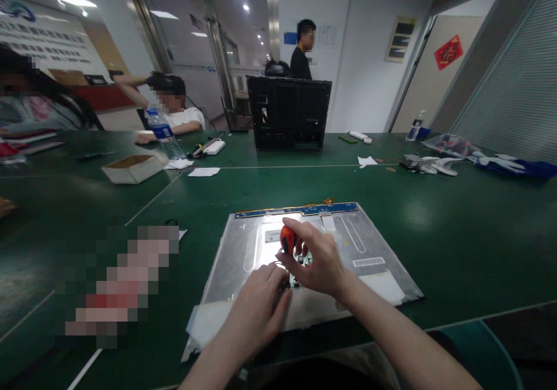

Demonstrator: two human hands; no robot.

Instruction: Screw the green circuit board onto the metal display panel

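Note:
A flat silver display panel (pixel 374 239) lies face down on the green table (pixel 456 227), with a blue circuit strip (pixel 300 210) along its far edge. My right hand (pixel 315 259) is closed round the orange handle of a screwdriver (pixel 287 240), held upright over the panel's middle. My left hand (pixel 256 309) rests on the panel just below it, fingers curled against a small part near the screwdriver's tip; what they touch is hidden.
A black monitor shell (pixel 289 111) stands at the back centre. A cardboard box (pixel 133 168), a water bottle (pixel 163 132) and papers lie back left. White parts and bags (pixel 439 163) sit at right. Two people sit at left; another person stands behind.

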